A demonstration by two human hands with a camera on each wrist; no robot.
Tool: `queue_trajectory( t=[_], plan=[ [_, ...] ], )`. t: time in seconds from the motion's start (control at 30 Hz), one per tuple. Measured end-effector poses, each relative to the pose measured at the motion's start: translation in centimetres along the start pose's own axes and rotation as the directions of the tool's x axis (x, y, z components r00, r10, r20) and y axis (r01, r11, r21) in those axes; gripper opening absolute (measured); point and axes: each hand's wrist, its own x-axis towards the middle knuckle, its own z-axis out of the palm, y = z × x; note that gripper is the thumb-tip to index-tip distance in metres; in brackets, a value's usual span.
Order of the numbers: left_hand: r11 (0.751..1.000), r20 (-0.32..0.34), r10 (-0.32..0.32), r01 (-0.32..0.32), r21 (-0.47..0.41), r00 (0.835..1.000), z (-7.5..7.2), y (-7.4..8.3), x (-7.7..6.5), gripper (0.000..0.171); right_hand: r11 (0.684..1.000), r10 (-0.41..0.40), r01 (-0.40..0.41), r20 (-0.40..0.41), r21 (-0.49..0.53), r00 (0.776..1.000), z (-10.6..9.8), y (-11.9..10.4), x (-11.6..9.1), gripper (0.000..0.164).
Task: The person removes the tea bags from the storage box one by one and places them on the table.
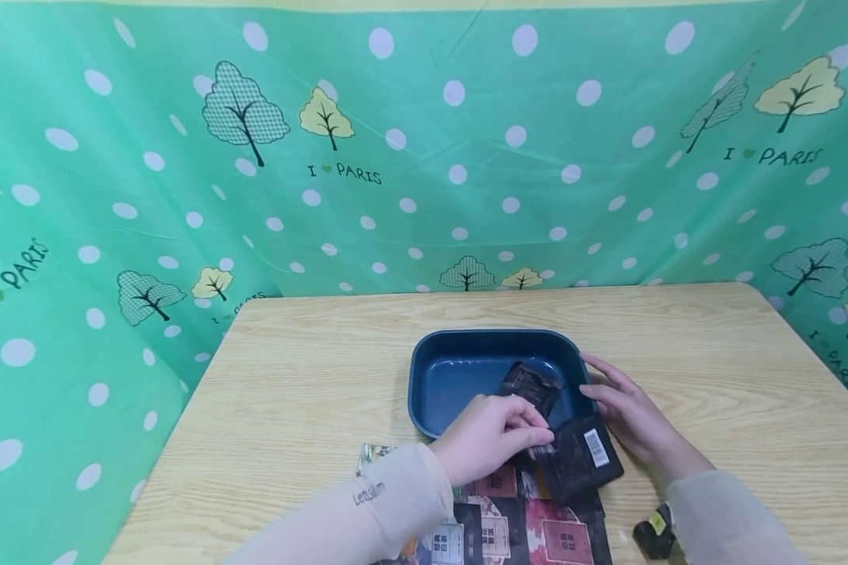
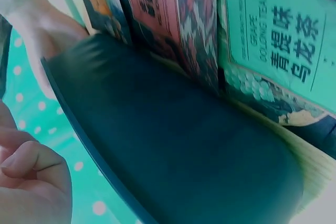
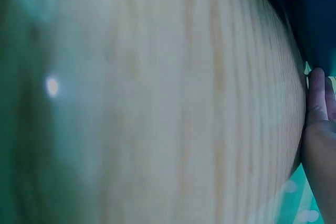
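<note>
My left hand [image 1: 491,435] pinches the upper left corner of a black tea packet [image 1: 579,459] with a white barcode label. That packet hangs over the near right edge of a dark blue rectangular basin [image 1: 431,424]. Another black packet [image 1: 530,384] lies inside the basin at its right. My right hand [image 1: 629,412] rests its extended fingers against the basin's right end, also visible as a hand [image 3: 320,124] in the right wrist view. In the left wrist view, curled left fingers [image 2: 34,169] show beside the basin wall [image 2: 157,124]; the pinched packet is not visible there.
Several printed tea packets [image 1: 495,534] lie in rows in front of the basin, one a green grape oolong tea packet [image 2: 283,40]. A small black object with a yellow mark [image 1: 655,530] is by the right sleeve. A green dotted curtain [image 1: 424,157] hangs behind the wooden table [image 1: 311,377].
</note>
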Motion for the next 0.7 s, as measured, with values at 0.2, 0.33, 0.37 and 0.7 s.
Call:
queue_trajectory(
  t=[0.2, 0.33, 0.37, 0.7],
  plan=[
    [1.000, 0.102, -0.010, 0.007, 0.028, 0.995, 0.7, 0.1, -0.6, 0.015, 1.000, -0.006, 0.006, -0.006, -0.016, 1.000, 0.0, 0.0, 0.0, 0.062],
    [0.999, 0.167, -0.028, 0.022, 0.039, 0.985, 1.2, -0.1, -1.0, 0.015, 1.000, -0.006, 0.006, -0.013, -0.017, 1.000, 0.1, -0.1, -0.1, 0.063],
    [0.999, 0.181, -0.032, 0.024, 0.045, 0.983, 1.3, -0.1, -1.1, 0.015, 1.000, -0.007, 0.007, -0.012, -0.011, 1.000, 0.1, -0.1, -0.1, 0.063],
    [0.981, 0.236, 0.006, -0.052, 0.187, 0.972, 3.0, -0.7, -1.9, 0.016, 0.999, -0.025, 0.026, -0.011, 0.034, 1.000, 0.2, 0.0, -0.1, 0.061]
  ],
)
